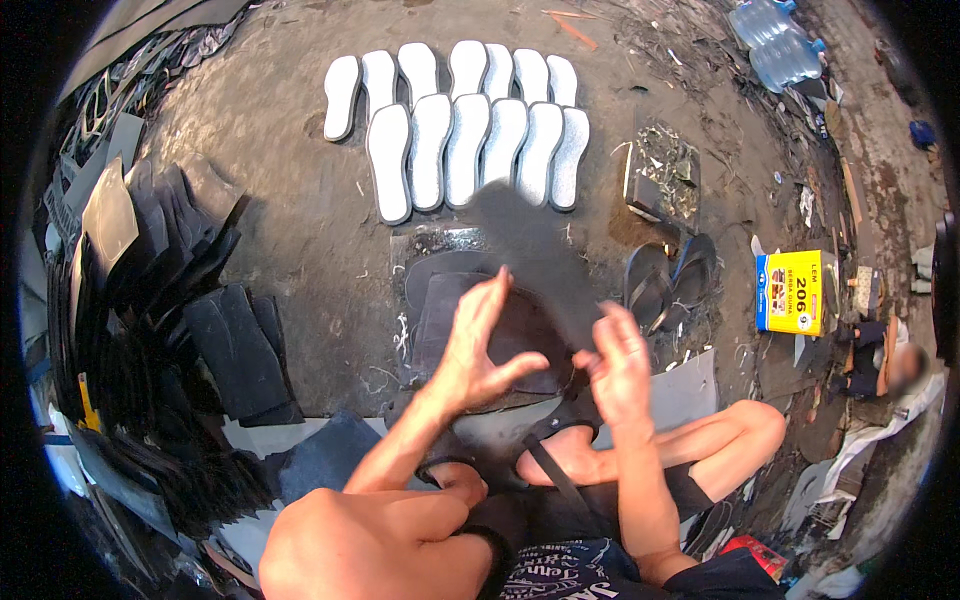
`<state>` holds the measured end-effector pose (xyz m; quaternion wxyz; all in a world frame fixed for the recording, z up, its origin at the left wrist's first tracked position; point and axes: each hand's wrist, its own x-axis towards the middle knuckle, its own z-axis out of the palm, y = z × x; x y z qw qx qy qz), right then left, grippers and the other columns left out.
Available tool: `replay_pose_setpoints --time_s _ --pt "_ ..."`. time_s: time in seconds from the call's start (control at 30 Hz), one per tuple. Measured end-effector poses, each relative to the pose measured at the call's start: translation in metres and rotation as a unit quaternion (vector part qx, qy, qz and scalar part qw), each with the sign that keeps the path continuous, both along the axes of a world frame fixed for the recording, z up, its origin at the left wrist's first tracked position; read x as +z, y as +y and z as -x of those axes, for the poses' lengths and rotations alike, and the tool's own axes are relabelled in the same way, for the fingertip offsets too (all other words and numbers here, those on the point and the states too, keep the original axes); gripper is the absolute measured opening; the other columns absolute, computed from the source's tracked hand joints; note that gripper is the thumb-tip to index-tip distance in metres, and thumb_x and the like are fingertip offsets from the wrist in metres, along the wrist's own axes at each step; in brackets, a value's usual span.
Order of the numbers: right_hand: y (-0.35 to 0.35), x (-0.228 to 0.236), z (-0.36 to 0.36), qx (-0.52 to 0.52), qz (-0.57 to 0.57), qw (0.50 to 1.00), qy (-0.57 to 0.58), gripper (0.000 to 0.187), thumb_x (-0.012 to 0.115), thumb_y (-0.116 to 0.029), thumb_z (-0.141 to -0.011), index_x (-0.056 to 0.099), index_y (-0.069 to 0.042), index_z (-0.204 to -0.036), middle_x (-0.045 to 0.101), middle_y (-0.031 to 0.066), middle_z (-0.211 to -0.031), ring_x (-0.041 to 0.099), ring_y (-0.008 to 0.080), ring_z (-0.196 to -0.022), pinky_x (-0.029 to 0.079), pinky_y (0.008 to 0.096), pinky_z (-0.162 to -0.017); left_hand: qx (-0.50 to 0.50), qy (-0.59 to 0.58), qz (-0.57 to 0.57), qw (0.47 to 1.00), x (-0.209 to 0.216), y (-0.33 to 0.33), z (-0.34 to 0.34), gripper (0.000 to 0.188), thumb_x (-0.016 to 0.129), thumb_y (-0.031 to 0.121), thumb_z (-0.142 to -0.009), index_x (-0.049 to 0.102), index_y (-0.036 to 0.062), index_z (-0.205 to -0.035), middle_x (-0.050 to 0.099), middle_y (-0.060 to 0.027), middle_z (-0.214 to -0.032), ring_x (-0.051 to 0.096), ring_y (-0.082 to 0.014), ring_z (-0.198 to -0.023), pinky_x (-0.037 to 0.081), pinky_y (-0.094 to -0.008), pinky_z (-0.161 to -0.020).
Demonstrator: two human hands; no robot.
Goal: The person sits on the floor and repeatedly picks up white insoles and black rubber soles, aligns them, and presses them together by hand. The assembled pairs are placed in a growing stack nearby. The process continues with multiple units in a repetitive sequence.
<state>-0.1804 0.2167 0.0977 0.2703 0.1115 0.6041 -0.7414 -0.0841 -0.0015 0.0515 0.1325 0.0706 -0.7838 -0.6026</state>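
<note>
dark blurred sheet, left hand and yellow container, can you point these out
Dark blurred sheet [540, 262]: head view, middle of its flat face.
Left hand [470, 352]: head view, middle of the hand.
Yellow container [793, 293]: head view, middle of its printed side.

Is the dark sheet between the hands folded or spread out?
Spread out: the dark sheet shows as one long piece with no visible fold, though blur softens its edges.
</note>
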Motion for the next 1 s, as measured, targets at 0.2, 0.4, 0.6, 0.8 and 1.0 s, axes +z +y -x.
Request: replay_pose_setpoints --time_s 0.2,0.4,0.6,0.8,1.0 --pt "0.053 0.003 0.070 -0.056 0.088 0.994 0.039 0.050 0.064 -0.018 -0.114 0.052 -0.008 -0.161 0.069 0.0065 -0.140 0.072 0.0161 -0.109 0.062 0.0302 -0.089 0.007 -0.133 0.351 0.927 -0.052 -0.052 -0.009 0.089 0.081 0.044 -0.097 0.041 0.0151 -0.172 0.032 -0.0140 -0.181 0.023 -0.0414 -0.168 0.017 -0.0631 -0.136" --pt "0.042 0.009 0.070 -0.053 0.115 0.992 0.016 0.049 0.064 -0.015 -0.114 0.053 -0.008 -0.161 0.071 0.0063 -0.139 0.071 0.0166 -0.111 0.059 0.0310 -0.089 0.133 -0.154 0.279 0.939 -0.060 -0.025 -0.026 0.090 0.084 0.042 -0.096 0.044 0.0044 -0.167 0.042 -0.0165 -0.175 0.033 -0.0422 -0.164 0.018 -0.0614 -0.135" --pt "0.058 -0.016 0.075 -0.059 0.151 0.987 -0.023 0.048 0.062 -0.018 -0.115 0.052 -0.013 -0.162 0.070 0.0062 -0.138 0.071 0.0210 -0.115 0.059 0.0332 -0.091 0.074 -0.092 0.314 0.942 -0.032 -0.034 0.015 0.079 0.081 0.016 -0.092 0.049 0.0059 -0.163 0.057 -0.0168 -0.149 0.047 -0.0407 -0.143 0.029 -0.0582 -0.128" --pt "0.075 -0.021 0.080 -0.077 0.245 0.965 -0.045 0.047 0.061 -0.020 -0.116 0.050 -0.016 -0.161 0.068 0.0133 -0.135 0.072 0.0277 -0.108 0.062 0.0342 -0.083 0.058 0.018 0.311 0.948 -0.057 -0.026 0.022 0.031 0.083 0.003 -0.080 0.078 0.0103 -0.110 0.065 -0.0068 -0.112 0.059 -0.0321 -0.118 0.040 -0.0508 -0.107" --pt "0.082 -0.022 0.087 -0.133 0.288 0.947 -0.043 0.041 0.056 -0.017 -0.118 0.051 -0.013 -0.158 0.067 0.0226 -0.134 0.073 0.0319 -0.108 0.066 0.0355 -0.083 0.036 0.215 0.373 0.902 -0.072 -0.019 0.001 0.032 0.086 0.009 -0.072 0.076 0.0169 -0.102 0.064 0.0014 -0.100 0.062 -0.0216 -0.099 0.046 -0.0463 -0.095"
